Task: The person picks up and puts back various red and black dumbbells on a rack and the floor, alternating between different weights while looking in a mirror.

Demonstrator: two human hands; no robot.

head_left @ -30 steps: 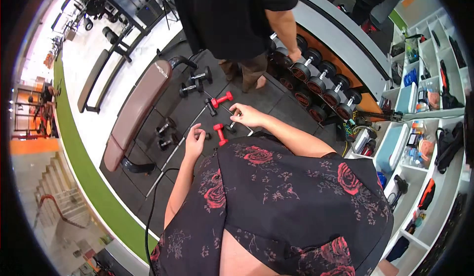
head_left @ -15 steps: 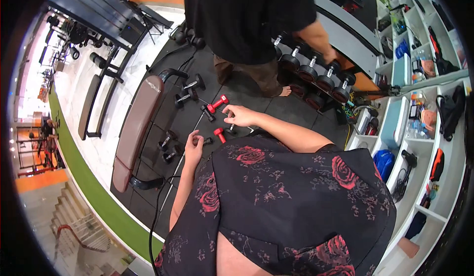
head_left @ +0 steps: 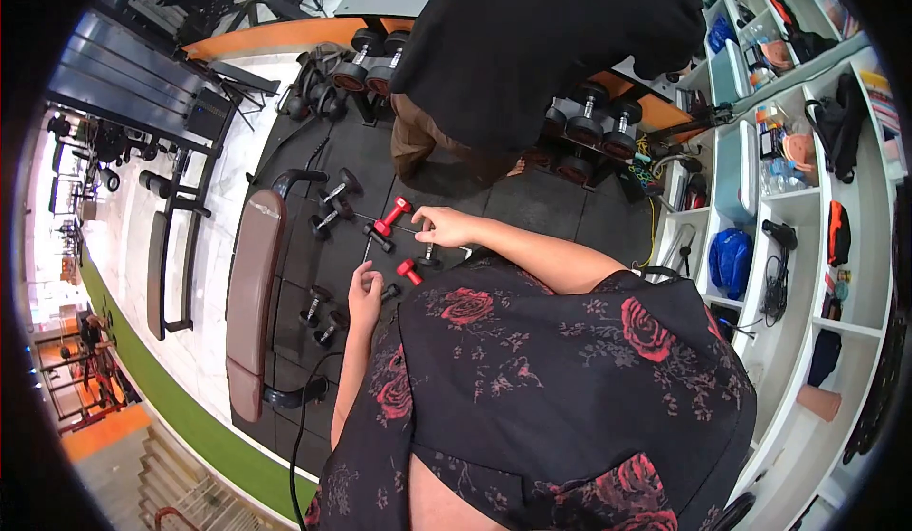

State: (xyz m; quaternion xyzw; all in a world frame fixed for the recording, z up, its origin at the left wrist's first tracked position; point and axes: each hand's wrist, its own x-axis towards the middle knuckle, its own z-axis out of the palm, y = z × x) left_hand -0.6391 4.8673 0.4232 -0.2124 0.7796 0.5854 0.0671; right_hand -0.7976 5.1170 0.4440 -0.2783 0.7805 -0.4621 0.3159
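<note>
My right hand [head_left: 446, 227] hovers above the floor with loosely bent fingers, nothing visible in it. A red dumbbell [head_left: 392, 216] lies just left of its fingertips, and a black one with a metal handle [head_left: 429, 255] is just below them. My left hand [head_left: 364, 291] is raised at the lower left, its fingers slightly curled and apart, empty. Between the hands lie a small black dumbbell [head_left: 378, 237] and a second red dumbbell [head_left: 408, 271]. Part of another black dumbbell [head_left: 390, 292] shows beside my left hand.
A person in black [head_left: 513, 66] bends at a dumbbell rack [head_left: 608, 142] ahead. A brown padded bench [head_left: 255, 293] stands left, with more dumbbells [head_left: 334, 203] beside it. White shelves [head_left: 788, 331] line the right. A black cable [head_left: 300, 426] runs along the lower left.
The view has turned, and the other person leans further right, their arm now over the rack's far side. My hands keep nearly the same pose; the floor dumbbells appear further left.
</note>
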